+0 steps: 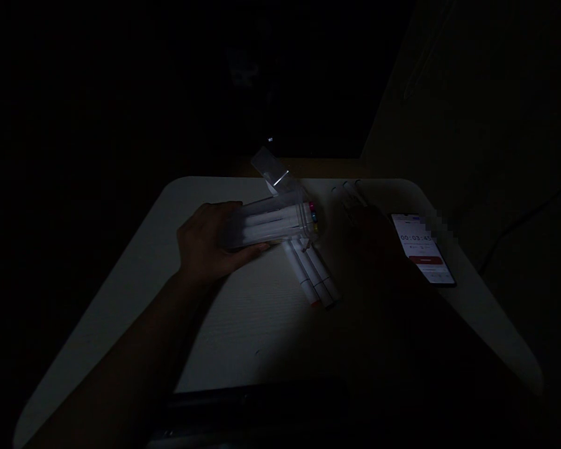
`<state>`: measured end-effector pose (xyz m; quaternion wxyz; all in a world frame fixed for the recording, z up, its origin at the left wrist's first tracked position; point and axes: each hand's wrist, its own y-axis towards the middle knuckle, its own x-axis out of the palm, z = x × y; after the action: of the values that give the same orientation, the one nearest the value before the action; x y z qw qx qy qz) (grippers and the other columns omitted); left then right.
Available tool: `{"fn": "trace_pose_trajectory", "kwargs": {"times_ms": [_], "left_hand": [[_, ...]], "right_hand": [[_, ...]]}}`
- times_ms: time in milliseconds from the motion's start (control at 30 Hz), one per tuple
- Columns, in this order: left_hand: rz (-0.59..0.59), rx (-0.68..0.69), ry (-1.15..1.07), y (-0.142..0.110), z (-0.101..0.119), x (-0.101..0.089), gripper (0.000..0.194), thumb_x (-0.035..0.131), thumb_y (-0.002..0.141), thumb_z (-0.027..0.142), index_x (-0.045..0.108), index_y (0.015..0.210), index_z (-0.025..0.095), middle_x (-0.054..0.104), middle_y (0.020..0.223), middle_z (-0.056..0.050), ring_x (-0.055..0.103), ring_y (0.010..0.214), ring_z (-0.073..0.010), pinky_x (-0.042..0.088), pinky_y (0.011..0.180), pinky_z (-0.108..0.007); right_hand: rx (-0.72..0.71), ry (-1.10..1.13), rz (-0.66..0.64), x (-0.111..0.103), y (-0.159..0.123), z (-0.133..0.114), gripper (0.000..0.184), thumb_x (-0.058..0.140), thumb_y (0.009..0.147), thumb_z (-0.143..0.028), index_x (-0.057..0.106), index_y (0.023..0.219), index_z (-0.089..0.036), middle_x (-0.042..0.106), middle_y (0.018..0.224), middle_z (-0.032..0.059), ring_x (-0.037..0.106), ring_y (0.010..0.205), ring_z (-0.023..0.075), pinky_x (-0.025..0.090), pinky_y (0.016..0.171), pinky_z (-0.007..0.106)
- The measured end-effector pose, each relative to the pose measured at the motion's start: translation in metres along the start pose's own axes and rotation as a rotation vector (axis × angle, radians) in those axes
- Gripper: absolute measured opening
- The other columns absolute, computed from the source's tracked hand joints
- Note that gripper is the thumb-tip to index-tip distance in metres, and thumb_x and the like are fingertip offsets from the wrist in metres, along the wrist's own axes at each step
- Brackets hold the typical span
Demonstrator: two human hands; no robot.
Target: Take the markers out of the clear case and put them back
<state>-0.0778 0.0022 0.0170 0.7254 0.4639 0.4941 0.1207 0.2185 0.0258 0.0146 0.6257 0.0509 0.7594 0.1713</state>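
My left hand is wrapped round a clear plastic case, tipped on its side above the table with its mouth to the right. Its flap lid stands open. Several white markers lie inside, with red, blue and yellow ends at the mouth. Below the mouth, a few loose white markers rest side by side on the table. My right hand is in deep shadow over more white markers at the back right. Its fingers are too dark to show whether they grip these.
All this is on a pale table with rounded corners. Right of my right hand lies a phone with a lit timer. A dark screen stands behind the table. Some dark object spans the near edge. The room is very dim.
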Motion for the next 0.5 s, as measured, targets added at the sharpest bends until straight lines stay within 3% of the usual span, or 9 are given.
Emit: {"fn": "trace_pose_trajectory", "kwargs": {"times_ms": [133,300,500], "left_hand": [[-0.004,-0.018,0.008,0.0,0.0,0.001,0.069,0.068,0.056,0.06,0.055,0.108,0.017,0.064,0.098,-0.008,0.061,0.087,-0.0231,0.05,0.075,-0.035],[-0.008,-0.024,0.002,0.0,0.002,0.0,0.068,0.068,0.057,0.06,0.055,0.107,0.017,0.065,0.098,-0.007,0.061,0.087,-0.0229,0.05,0.076,-0.035],[-0.044,-0.066,0.0,0.0,0.003,-0.001,0.068,0.068,0.057,0.06,0.054,0.109,0.019,0.064,0.101,-0.007,0.061,0.09,-0.0232,0.049,0.079,-0.035]], "right_hand": [[0.109,0.116,0.086,-0.012,0.004,0.002,0.03,0.05,0.076,-0.025,0.063,0.102,-0.017,0.065,0.102,0.0082,0.061,0.093,0.0213,0.048,0.083,0.038],[0.167,0.526,0.513,-0.025,0.002,-0.004,0.023,0.059,0.073,-0.026,0.064,0.093,-0.016,0.066,0.092,0.0056,0.062,0.086,0.0164,0.05,0.076,0.03],[0.175,1.003,0.822,-0.029,0.003,-0.008,0.038,0.06,0.074,-0.029,0.049,0.109,-0.017,0.058,0.099,0.0087,0.06,0.078,0.0139,0.05,0.061,0.026]]}}
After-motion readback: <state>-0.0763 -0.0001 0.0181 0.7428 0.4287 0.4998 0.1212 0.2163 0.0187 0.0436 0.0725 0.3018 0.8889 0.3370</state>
